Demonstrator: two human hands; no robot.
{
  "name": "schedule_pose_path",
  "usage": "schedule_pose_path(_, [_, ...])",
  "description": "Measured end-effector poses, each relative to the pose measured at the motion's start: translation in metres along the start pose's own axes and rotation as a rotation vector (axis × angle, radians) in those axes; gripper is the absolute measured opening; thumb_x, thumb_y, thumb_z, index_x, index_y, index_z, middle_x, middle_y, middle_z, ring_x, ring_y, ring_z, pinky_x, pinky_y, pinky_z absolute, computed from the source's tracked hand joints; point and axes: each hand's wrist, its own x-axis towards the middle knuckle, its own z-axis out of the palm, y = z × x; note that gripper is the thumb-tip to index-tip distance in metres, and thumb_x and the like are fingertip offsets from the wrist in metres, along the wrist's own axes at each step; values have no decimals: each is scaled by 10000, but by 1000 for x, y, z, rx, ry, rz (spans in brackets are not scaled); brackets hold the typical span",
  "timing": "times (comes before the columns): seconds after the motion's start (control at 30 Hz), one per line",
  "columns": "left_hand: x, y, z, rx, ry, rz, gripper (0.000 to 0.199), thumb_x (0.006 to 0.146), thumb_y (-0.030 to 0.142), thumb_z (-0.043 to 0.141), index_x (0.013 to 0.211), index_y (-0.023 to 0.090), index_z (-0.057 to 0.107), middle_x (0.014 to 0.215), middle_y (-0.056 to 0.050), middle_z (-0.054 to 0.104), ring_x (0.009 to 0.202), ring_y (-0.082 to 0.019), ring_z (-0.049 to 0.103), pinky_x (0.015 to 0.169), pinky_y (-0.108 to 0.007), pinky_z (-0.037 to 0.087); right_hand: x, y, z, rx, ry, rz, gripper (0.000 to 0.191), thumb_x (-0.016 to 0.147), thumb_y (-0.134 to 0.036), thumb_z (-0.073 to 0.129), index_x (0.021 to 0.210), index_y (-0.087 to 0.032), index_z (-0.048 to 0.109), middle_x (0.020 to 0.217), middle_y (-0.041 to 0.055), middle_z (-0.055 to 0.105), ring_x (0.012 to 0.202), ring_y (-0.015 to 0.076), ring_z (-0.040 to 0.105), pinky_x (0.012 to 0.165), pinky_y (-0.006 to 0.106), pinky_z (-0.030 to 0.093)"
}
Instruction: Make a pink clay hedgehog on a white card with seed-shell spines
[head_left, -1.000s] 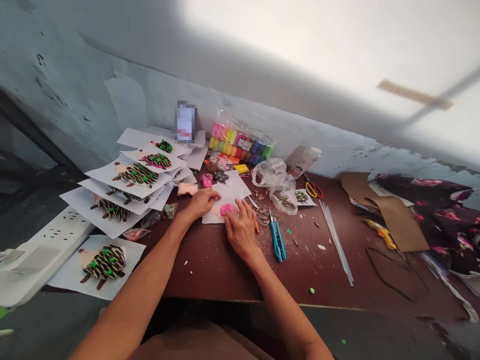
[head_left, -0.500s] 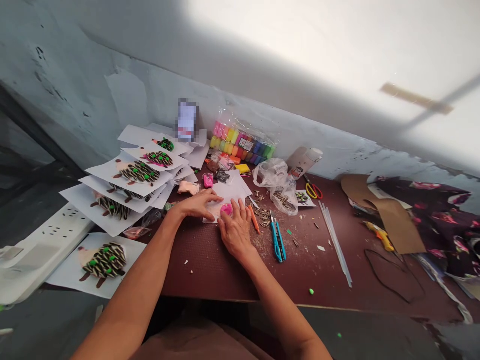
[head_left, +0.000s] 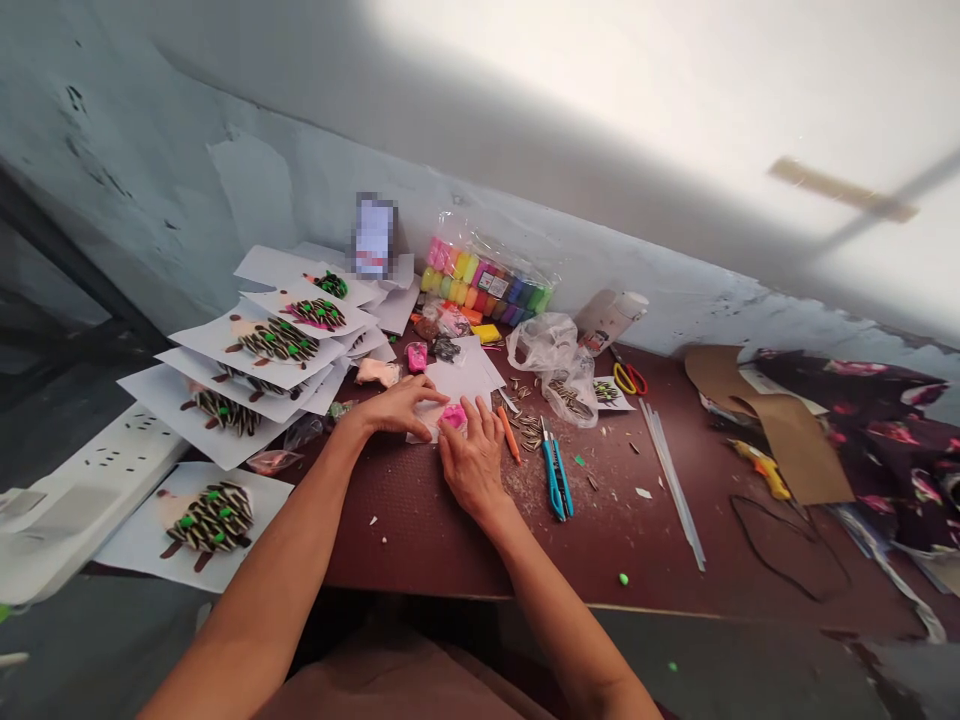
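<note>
A flattened piece of pink clay (head_left: 452, 417) lies on white paper (head_left: 459, 379) between my two hands. My left hand (head_left: 401, 408) rests over the paper's left side, its fingers apart and curved, holding nothing. My right hand (head_left: 474, 450) touches the right edge of the clay with its fingertips, palm down and fingers spread. An orange pen-like tool (head_left: 509, 434) lies just right of my right hand, and teal scissors (head_left: 556, 475) are beyond it. Pale peach clay (head_left: 377, 373) and a pink clay lump (head_left: 416, 356) sit behind my left hand.
Stacked hedgehog pictures (head_left: 277, 345) and a power strip (head_left: 97, 490) fill the left. At the back stand a phone (head_left: 373, 237), colored clay packs (head_left: 487, 283) and a bottle (head_left: 611, 320). Glue sticks (head_left: 673, 485) and a yellow glue gun (head_left: 763, 470) lie at the right.
</note>
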Motion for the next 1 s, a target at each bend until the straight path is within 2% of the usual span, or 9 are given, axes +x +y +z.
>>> schedule_pose_path(0.23, [0, -3, 2, -2, 18, 37, 723, 718, 529, 799, 1387, 315, 626, 1263, -55, 534, 1210, -291, 493, 1112, -408, 367, 2, -5, 4, -5, -72, 1, 234, 1012, -297, 538, 1153, -222, 708, 1531, 152, 484, 1496, 334, 308, 1153, 544, 293])
schedule_pose_path(0.33, [1, -2, 2, 2, 13, 33, 695, 743, 500, 779, 1390, 300, 624, 1245, -56, 536, 1192, -279, 498, 1112, -400, 363, 3, -10, 6, 5, -86, 0, 234, 1020, -307, 526, 1121, -214, 716, 1544, 142, 471, 1503, 328, 299, 1159, 526, 290])
schedule_pose_path(0.47, [0, 0, 1, 7, 14, 32, 646, 754, 429, 761, 1377, 321, 631, 1234, -41, 535, 1182, -268, 499, 1106, -390, 367, 3, -11, 5, 31, -80, -10, 224, 1012, -291, 541, 1132, -243, 724, 1570, 104, 445, 1509, 317, 290, 1168, 510, 280])
schedule_pose_path(0.57, [0, 0, 0, -6, 8, 23, 665, 734, 436, 774, 1373, 315, 634, 1251, -43, 528, 1187, -273, 497, 1105, -389, 367, 2, -7, 4, 44, -42, 3, 259, 1010, -277, 542, 1208, -285, 709, 1566, 85, 453, 1512, 297, 289, 1181, 498, 265])
schedule_pose_path(0.73, [-1, -1, 1, -22, 3, 7, 737, 706, 482, 800, 1399, 320, 608, 1275, -41, 527, 1213, -283, 481, 1118, -405, 351, 4, 1, 4, 9, -36, 86, 309, 1003, -281, 541, 1281, -281, 676, 1559, 123, 452, 1508, 326, 283, 1165, 539, 280])
schedule_pose_path(1.0, [0, -2, 1, -24, 2, 14, 728, 715, 532, 793, 1390, 321, 619, 1259, -40, 529, 1198, -279, 491, 1104, -385, 362, 4, -2, 5, -29, -71, 52, 269, 1009, -323, 544, 1219, -254, 699, 1554, 153, 455, 1510, 340, 286, 1165, 557, 283])
